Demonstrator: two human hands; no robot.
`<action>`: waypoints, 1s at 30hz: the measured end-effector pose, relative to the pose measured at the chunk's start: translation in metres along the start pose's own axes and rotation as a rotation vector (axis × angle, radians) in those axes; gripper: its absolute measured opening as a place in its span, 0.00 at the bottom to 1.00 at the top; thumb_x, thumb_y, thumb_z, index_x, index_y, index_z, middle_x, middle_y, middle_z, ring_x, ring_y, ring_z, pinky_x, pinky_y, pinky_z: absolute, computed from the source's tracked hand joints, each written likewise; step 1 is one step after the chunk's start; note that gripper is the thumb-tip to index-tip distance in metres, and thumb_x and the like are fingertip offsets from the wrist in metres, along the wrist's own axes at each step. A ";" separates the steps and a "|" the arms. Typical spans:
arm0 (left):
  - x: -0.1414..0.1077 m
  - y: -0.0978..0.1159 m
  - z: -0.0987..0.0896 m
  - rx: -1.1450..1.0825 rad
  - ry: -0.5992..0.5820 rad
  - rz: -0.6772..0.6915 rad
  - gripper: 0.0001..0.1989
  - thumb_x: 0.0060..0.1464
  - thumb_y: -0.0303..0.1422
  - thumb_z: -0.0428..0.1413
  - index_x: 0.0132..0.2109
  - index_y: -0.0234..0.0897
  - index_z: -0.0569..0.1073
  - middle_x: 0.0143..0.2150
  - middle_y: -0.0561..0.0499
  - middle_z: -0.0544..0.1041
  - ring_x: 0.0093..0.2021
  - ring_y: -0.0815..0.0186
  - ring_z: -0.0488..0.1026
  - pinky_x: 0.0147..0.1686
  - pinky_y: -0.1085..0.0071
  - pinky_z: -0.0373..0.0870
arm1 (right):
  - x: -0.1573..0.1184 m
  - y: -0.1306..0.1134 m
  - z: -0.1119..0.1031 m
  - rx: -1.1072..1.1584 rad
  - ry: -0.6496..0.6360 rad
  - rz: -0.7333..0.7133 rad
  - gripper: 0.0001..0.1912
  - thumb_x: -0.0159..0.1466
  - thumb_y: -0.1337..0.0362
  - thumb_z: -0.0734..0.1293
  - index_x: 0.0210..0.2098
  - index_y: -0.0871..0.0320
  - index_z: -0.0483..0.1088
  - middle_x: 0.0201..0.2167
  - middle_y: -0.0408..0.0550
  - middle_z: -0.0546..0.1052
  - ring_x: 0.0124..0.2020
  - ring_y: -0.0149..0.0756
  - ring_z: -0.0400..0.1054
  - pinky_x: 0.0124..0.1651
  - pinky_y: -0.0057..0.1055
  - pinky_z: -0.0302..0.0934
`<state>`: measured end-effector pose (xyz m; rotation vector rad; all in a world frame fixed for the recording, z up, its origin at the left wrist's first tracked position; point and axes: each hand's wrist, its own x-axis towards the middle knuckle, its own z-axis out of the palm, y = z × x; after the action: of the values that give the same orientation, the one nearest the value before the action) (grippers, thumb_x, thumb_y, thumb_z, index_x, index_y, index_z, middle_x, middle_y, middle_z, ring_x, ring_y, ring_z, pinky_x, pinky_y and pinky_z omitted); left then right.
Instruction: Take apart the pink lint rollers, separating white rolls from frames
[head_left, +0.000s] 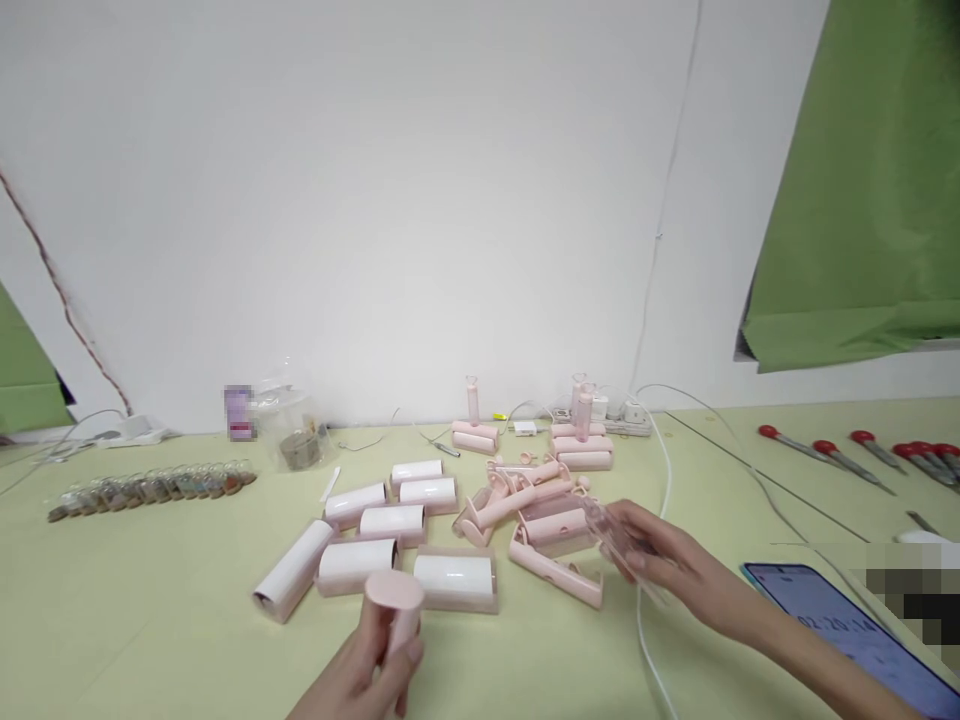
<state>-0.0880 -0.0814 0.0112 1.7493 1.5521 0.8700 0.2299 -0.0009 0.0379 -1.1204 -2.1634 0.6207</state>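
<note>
My left hand, low in the middle, is closed around a pale pink lint roller handle with a flat round end on top. To the right, my right hand grips a clear pinkish plastic cover, its far side hidden by my fingers. Just left of that hand lie a pink roller holder and a jumble of pink plastic parts. Several white lint rolls, in clear pinkish covers, lie beyond my left hand.
Assembled pink rollers stand by the wall near a power strip. Small glass jars line the left. A plastic bag sits behind. At right are a phone, a white cable and red-ended tools.
</note>
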 end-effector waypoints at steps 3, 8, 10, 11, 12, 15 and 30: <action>0.010 0.009 0.008 0.150 -0.065 0.179 0.14 0.53 0.45 0.47 0.39 0.41 0.66 0.30 0.52 0.71 0.31 0.65 0.68 0.31 0.73 0.65 | 0.017 0.017 0.006 -0.186 0.076 0.031 0.13 0.62 0.55 0.56 0.45 0.50 0.61 0.26 0.41 0.70 0.22 0.32 0.63 0.27 0.28 0.56; 0.030 0.022 0.017 0.358 -0.008 0.389 0.12 0.57 0.38 0.42 0.43 0.42 0.67 0.39 0.47 0.70 0.37 0.61 0.69 0.34 0.70 0.63 | 0.050 0.048 0.010 -0.606 0.090 0.019 0.16 0.64 0.56 0.53 0.48 0.49 0.63 0.40 0.47 0.71 0.30 0.36 0.68 0.25 0.26 0.54; 0.046 0.025 0.015 0.418 0.062 0.420 0.14 0.58 0.36 0.41 0.48 0.44 0.66 0.43 0.46 0.69 0.41 0.59 0.68 0.36 0.68 0.63 | 0.063 0.058 0.013 -0.664 0.062 0.006 0.16 0.63 0.60 0.54 0.48 0.49 0.66 0.40 0.48 0.70 0.29 0.35 0.68 0.23 0.25 0.51; 0.056 0.026 0.013 0.427 0.101 0.420 0.15 0.58 0.36 0.41 0.50 0.44 0.64 0.44 0.45 0.68 0.42 0.59 0.68 0.37 0.67 0.63 | 0.068 0.062 0.016 -0.662 0.049 -0.005 0.15 0.62 0.61 0.55 0.46 0.49 0.67 0.40 0.48 0.71 0.29 0.35 0.68 0.23 0.24 0.50; 0.068 0.027 0.011 0.419 0.128 0.407 0.16 0.58 0.37 0.41 0.52 0.43 0.63 0.44 0.46 0.69 0.43 0.59 0.68 0.37 0.67 0.64 | 0.072 0.064 0.019 -0.648 0.038 -0.016 0.15 0.61 0.63 0.57 0.45 0.48 0.68 0.40 0.47 0.71 0.29 0.34 0.68 0.22 0.24 0.49; 0.110 0.031 0.009 0.405 0.158 0.290 0.16 0.58 0.38 0.39 0.51 0.40 0.61 0.42 0.49 0.72 0.41 0.63 0.70 0.37 0.71 0.64 | 0.077 0.063 0.030 -0.595 0.029 -0.013 0.18 0.58 0.67 0.58 0.46 0.45 0.68 0.42 0.45 0.71 0.28 0.33 0.68 0.21 0.23 0.46; 0.160 0.037 0.040 0.647 0.074 0.323 0.21 0.55 0.38 0.43 0.54 0.36 0.63 0.53 0.43 0.68 0.53 0.55 0.62 0.51 0.59 0.57 | 0.147 0.102 -0.039 -0.314 0.458 0.491 0.22 0.61 0.55 0.60 0.50 0.62 0.60 0.38 0.49 0.71 0.36 0.37 0.67 0.39 0.37 0.61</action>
<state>-0.0204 0.0730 0.0286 2.5024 1.7520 0.6124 0.2474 0.1808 0.0444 -1.7913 -1.6274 0.1877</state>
